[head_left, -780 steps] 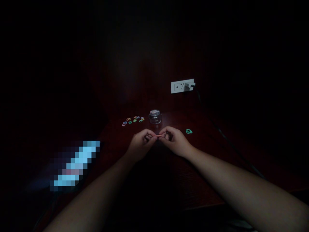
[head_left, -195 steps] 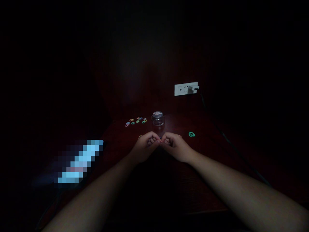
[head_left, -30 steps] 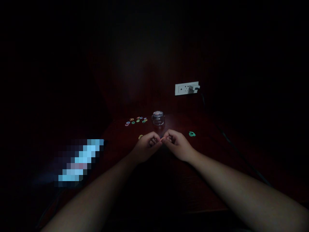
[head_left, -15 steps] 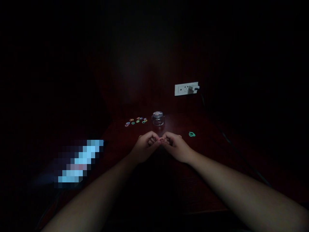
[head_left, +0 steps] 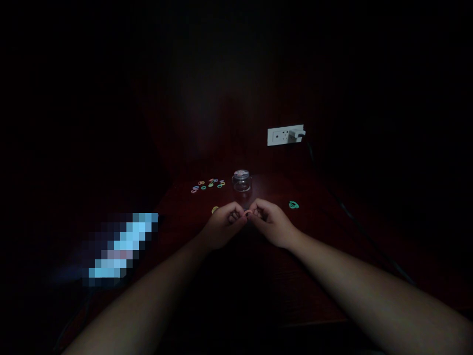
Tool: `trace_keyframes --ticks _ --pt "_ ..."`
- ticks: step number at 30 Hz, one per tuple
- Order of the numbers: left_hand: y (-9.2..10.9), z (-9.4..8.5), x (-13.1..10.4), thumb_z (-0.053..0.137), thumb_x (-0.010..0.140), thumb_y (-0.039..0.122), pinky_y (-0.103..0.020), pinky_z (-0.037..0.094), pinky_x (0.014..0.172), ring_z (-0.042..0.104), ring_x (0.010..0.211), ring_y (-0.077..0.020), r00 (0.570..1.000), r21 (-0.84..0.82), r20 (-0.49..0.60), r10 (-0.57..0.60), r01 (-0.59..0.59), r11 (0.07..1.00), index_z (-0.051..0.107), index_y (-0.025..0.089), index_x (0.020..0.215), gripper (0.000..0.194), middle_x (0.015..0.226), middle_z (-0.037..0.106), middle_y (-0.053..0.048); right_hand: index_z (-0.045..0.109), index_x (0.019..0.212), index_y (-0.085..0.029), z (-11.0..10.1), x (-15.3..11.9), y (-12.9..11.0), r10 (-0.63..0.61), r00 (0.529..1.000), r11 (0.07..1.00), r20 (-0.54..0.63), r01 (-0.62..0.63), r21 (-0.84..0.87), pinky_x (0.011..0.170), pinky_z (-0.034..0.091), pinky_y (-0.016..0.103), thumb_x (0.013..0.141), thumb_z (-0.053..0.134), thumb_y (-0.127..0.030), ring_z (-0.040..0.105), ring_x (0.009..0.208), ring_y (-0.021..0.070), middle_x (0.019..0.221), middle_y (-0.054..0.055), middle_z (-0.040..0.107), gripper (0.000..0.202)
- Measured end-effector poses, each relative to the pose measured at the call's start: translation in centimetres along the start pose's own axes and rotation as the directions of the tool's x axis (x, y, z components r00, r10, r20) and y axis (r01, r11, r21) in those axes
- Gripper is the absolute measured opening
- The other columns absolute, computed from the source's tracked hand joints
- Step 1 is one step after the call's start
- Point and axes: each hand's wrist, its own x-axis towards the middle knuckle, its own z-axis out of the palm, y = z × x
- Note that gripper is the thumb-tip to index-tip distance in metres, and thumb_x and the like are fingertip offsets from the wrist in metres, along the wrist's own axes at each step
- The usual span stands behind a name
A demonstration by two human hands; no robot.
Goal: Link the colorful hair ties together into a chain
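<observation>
Both hands meet in front of a small clear jar (head_left: 242, 184) on the dark red table. A small pinkish loop, which looks like a hair tie (head_left: 248, 213), is pinched between their fingertips. My left hand (head_left: 226, 223) is closed on its left side, and my right hand (head_left: 270, 222) is closed on its right side. Beyond my left hand a yellow loop (head_left: 215, 210) shows in part. Green loops (head_left: 293, 204) lie together to the right of my right hand. Several coloured loops (head_left: 211, 185) lie scattered left of the jar.
A white wall socket (head_left: 277, 136) with a plug in it sits at the back right. Its dark cable (head_left: 354, 220) runs down the table's right side. On the left is a bright, pixelated device screen (head_left: 129, 241). The surroundings are very dark.
My hands have shifted slightly, still pinching the pinkish loop. More of the yellow loop shows beyond my left hand. An orange edge beside my right hand no longer shows.
</observation>
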Motion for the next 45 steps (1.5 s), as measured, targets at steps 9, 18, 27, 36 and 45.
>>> trace_keyframes --ticks 9,18,27,36,45 --pt "-0.07 0.3 0.08 0.056 0.078 0.035 -0.018 0.033 0.05 0.043 0.054 -0.007 0.997 -0.022 -0.066 0.027 -0.028 0.999 0.052 0.015 0.08 0.021 0.064 0.052 0.002 0.049 0.069 -0.016 0.08 -0.1 -0.4 -0.015 0.998 0.997 0.064 0.02 -0.069 0.048 0.028 0.02 0.078 0.053 -0.028 0.037 0.051 0.0074 0.056 -0.004 0.043 0.016" --pt "0.09 0.18 0.03 0.056 0.078 0.035 -0.017 0.029 0.047 0.037 0.05 -0.0054 1.0 -0.037 -0.002 0.005 -0.005 0.999 0.051 0.014 0.077 0.021 0.059 0.045 0.005 0.048 0.071 -0.016 -0.14 0.05 0.1 0.004 1.0 1.0 0.004 -0.004 -0.017 0.049 0.028 0.021 0.078 0.05 -0.022 0.036 0.052 0.0078 0.058 -0.004 0.042 0.01" --pt "0.2 0.1 0.05 0.056 0.077 0.035 -0.017 0.03 0.047 0.037 0.05 -0.006 1.0 -0.003 0.022 0.011 -0.011 1.0 0.052 0.014 0.077 0.021 0.057 0.043 0.005 0.048 0.071 -0.017 -0.18 0.05 0.11 0.014 1.0 1.0 0.013 -0.014 0.004 0.049 0.028 0.021 0.077 0.051 -0.024 0.036 0.052 0.008 0.058 -0.004 0.041 0.01" --pt "-0.08 0.22 0.06 0.055 0.078 0.036 -0.017 0.03 0.047 0.038 0.051 -0.0062 0.999 -0.006 -0.041 0.01 -0.011 1.0 0.052 0.014 0.078 0.021 0.06 0.046 0.004 0.049 0.074 -0.016 0.01 0.07 -0.09 0.029 0.999 0.999 0.037 -0.03 0.019 0.047 0.028 0.02 0.077 0.052 -0.023 0.036 0.051 0.0073 0.058 -0.004 0.042 0.009" --pt "0.03 0.15 0.16 0.056 0.077 0.034 -0.018 0.031 0.048 0.038 0.052 -0.0061 1.0 0.009 0.005 -0.022 0.022 1.0 0.053 0.013 0.078 0.021 0.061 0.047 0.003 0.048 0.072 -0.016 -0.06 0.01 -0.11 0.021 0.999 0.999 0.031 -0.022 0.034 0.048 0.029 0.021 0.078 0.051 -0.024 0.036 0.052 0.0078 0.058 -0.004 0.042 0.01"
